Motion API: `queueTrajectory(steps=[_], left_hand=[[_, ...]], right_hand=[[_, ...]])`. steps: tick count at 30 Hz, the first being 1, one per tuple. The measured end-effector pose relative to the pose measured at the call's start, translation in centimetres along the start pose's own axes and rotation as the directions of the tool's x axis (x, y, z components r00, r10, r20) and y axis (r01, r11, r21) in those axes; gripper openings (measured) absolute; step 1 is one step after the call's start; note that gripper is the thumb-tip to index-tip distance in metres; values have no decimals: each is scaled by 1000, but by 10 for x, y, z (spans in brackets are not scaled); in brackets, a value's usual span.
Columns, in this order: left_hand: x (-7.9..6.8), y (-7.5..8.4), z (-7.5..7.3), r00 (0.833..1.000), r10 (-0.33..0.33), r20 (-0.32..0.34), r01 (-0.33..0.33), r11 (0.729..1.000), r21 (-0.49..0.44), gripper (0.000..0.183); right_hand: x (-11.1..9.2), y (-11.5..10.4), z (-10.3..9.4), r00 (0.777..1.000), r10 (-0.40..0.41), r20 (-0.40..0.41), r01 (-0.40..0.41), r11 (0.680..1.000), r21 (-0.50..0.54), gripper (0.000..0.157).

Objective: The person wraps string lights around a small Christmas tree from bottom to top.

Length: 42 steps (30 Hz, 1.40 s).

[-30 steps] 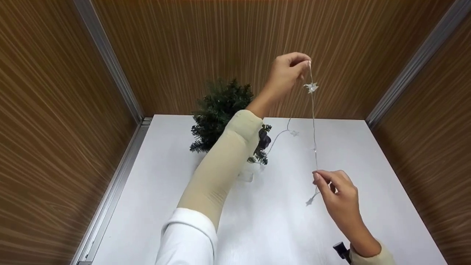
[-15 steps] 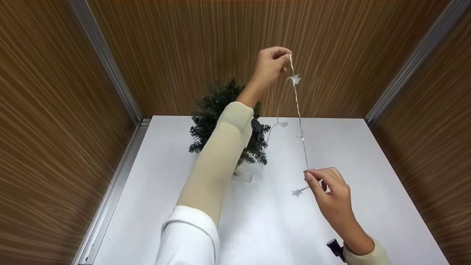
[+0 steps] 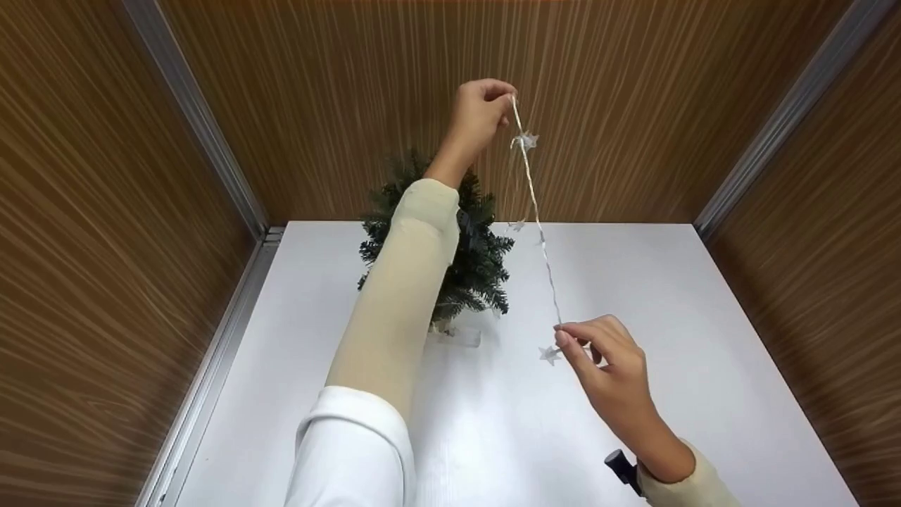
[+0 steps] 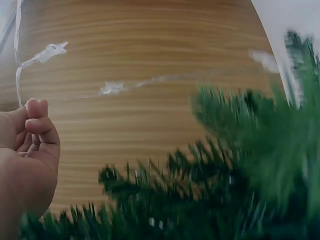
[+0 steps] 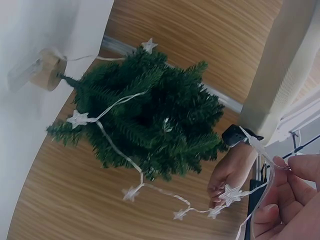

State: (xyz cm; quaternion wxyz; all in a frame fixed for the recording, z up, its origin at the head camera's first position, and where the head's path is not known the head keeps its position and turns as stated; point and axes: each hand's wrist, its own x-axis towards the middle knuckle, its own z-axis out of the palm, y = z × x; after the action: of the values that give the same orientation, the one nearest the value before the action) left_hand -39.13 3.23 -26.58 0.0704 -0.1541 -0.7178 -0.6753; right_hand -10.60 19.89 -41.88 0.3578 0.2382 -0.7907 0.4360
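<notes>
My left hand [image 3: 477, 120], raised high in front of the back wall, pinches the clear wire of a star string light [image 3: 533, 193] between thumb and fingers. Lower and to the right, my right hand [image 3: 611, 366] pinches the same string, so the stretch between both hands is nearly straight. One star [image 3: 547, 355] dangles by the right fingertips. Behind the left forearm stands a small artificial Christmas tree [image 3: 482, 264], partly hidden. In the right wrist view, part of the string lies over the tree's branches [image 5: 145, 115], and a round wooden base [image 5: 50, 70] shows.
A clear box-like piece [image 3: 461, 336] lies on the white table [image 3: 493, 436] at the tree's foot. Wood-grain panels [image 3: 598, 84] enclose the back and both sides, with metal rails [image 3: 204, 105] at the corners. A black wrist camera [image 3: 621, 465] sits on the right wrist.
Both hands have moved left with the string light, the left one also rising slightly. The left arm now crosses further over the tree, and the string slants more.
</notes>
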Motion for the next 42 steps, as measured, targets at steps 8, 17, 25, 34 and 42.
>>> queueTrajectory(steps=[8, 17, 25, 34, 42], left_hand=[[6, 0, -21, 999, -37, -34, 40, 995, 96, 15], [13, -2, -47, 995, -78, -60, 88, 982, 169, 18], [17, -3, -65, 994, -70, -85, 84, 980, 179, 20], [18, -11, -85, 988, -94, -120, 121, 963, 241, 20], [15, -20, -109, 985, -130, -113, 156, 953, 260, 21]], right_hand=[[10, -11, 22, 995, -94, 21, 93, 994, 48, 30], [20, -24, 37, 993, -101, 55, 96, 991, 90, 28], [27, -29, 45, 993, -98, 61, 92, 991, 93, 26], [40, -36, 55, 990, -125, 63, 117, 985, 124, 26], [50, -50, 63, 988, -138, 74, 124, 978, 166, 10]])
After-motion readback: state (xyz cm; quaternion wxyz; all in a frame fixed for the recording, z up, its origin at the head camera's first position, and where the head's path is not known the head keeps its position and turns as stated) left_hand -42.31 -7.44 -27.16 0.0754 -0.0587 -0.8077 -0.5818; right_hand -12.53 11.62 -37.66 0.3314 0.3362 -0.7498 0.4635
